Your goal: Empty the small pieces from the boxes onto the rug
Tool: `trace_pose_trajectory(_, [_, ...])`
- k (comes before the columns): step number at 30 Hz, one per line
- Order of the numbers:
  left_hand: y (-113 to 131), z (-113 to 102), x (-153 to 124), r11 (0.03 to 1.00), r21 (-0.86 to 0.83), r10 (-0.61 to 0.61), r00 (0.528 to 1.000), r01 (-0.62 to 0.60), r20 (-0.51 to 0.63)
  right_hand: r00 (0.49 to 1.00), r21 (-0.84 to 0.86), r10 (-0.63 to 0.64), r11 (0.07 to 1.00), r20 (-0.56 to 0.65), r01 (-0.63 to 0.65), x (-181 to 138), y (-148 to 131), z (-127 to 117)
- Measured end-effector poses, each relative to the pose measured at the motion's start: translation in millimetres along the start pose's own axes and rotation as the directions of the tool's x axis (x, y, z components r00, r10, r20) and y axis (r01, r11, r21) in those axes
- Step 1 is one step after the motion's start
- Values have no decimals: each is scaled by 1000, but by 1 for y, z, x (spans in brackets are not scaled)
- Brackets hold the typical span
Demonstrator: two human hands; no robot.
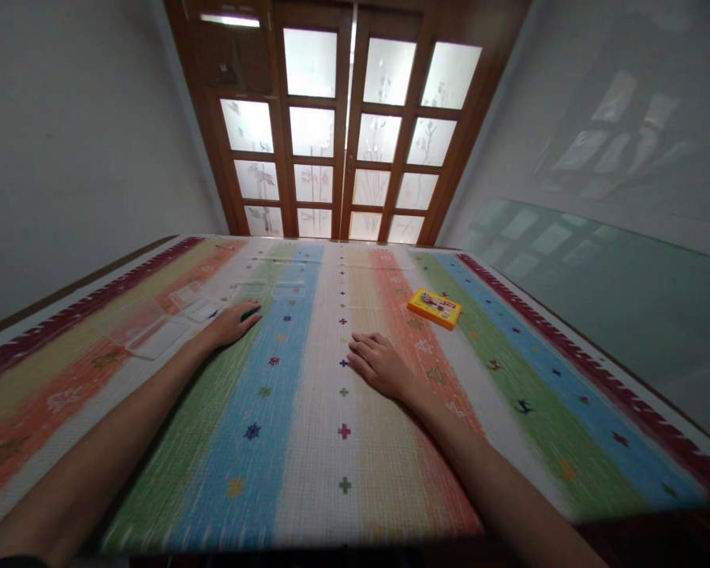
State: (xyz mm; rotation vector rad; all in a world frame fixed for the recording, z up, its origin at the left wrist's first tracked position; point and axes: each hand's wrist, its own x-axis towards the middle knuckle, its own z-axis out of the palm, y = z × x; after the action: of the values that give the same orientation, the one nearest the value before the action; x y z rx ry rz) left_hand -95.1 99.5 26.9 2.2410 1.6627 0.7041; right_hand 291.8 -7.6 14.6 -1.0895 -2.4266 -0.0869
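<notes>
My left hand [235, 323] rests on the striped tablecloth [319, 442], its fingers bent around a small dark green thing [251, 313] whose kind I cannot make out. Just left of that hand stand clear plastic containers, among them a larger open box [147, 327] and a smaller one [198, 304]. Two low clear trays lie beyond the fingers, one of them a small tray [288, 291]. My right hand [379, 363] lies palm down on the cloth, fingers stretched out and holding nothing. Farther right is a flat yellow-orange box [436, 308] with a printed picture on top.
Glass-paned wooden doors [343, 134] stand past the table's far edge. A pale wall [76, 118] rises on the left. On the right, a greenish glossy panel [603, 292] leans along the other wall. Thin clear strips [272, 260] lie near the far edge of the cloth.
</notes>
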Motion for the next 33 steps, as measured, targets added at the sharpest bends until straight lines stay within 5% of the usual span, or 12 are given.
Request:
trace_pose_trajectory(13, [1, -6, -1, 961, -271, -107, 979, 57, -173, 1000, -8, 10, 1000, -16, -10, -2, 4, 7])
trace_pose_trajectory(28, [7, -11, -5, 631, -773, -401, 878, 58, -262, 1000, -1, 5, 1000, -21, -5, -2, 4, 5])
trace_pose_trajectory(33, [1, -6, -9, 752, -654, -320, 914, 85, -249, 1000, 16, -2, 1000, -17, 2, -2, 4, 7])
